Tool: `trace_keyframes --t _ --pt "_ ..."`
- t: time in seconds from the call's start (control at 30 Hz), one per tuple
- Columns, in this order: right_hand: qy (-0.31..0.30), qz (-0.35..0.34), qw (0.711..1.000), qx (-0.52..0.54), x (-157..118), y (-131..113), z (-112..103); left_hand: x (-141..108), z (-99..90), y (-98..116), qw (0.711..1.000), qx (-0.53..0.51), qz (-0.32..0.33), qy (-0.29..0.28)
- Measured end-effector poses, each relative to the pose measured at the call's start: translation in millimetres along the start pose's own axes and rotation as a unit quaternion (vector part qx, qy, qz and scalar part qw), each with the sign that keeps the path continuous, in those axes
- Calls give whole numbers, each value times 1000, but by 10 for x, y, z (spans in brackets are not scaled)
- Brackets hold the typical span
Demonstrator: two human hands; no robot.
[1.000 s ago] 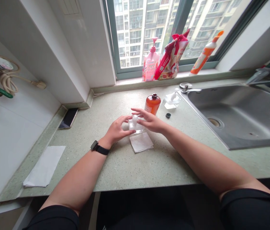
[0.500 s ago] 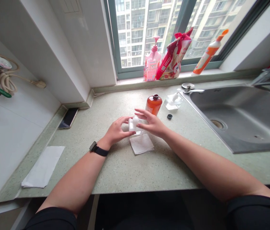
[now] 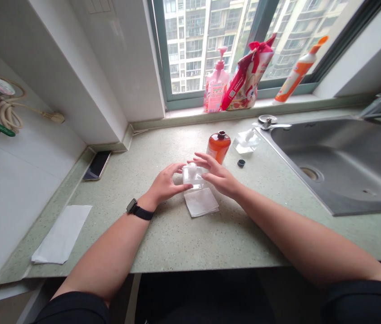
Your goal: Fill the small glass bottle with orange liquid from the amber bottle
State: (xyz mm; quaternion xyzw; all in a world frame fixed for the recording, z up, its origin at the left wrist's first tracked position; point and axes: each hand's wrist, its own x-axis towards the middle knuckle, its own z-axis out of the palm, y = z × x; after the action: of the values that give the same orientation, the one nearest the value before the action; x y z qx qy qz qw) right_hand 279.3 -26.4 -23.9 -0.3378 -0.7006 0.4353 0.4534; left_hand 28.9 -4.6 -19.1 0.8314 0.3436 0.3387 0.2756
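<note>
Speckled tabletop carries your clear pump dispenser, upright by a folded tissue; your left grip curves against it, right grip half open beside it, firmness of hold unclear.

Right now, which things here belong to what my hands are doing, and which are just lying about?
In use: clear pump dispenser between left hand and right hand, uncapped orange bottle, black cap.
Lying about: phone, pink pump bottle, white paper towel.
</note>
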Motion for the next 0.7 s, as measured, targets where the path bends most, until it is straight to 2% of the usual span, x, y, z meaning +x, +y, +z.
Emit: trace_keyframes --t 0.07,0.3,0.37,0.57,0.7 --pt "6 11 1000 -9 2 12 -8 -2 3 -12 1000 -4 0 -1" --pt "105 -9 994 -16 -5 18 -168 -17 4 -40 1000 -6 -8 5" --pt "94 -1 996 -2 -8 14 -136 -16 4 -38 1000 -5 -5 5" --pt "9 4 1000 16 1 4 43 -14 5 -26 1000 -15 -3 0" --pt "31 -3 999 6 3 -10 -21 -17 3 -31 1000 -14 -10 1"
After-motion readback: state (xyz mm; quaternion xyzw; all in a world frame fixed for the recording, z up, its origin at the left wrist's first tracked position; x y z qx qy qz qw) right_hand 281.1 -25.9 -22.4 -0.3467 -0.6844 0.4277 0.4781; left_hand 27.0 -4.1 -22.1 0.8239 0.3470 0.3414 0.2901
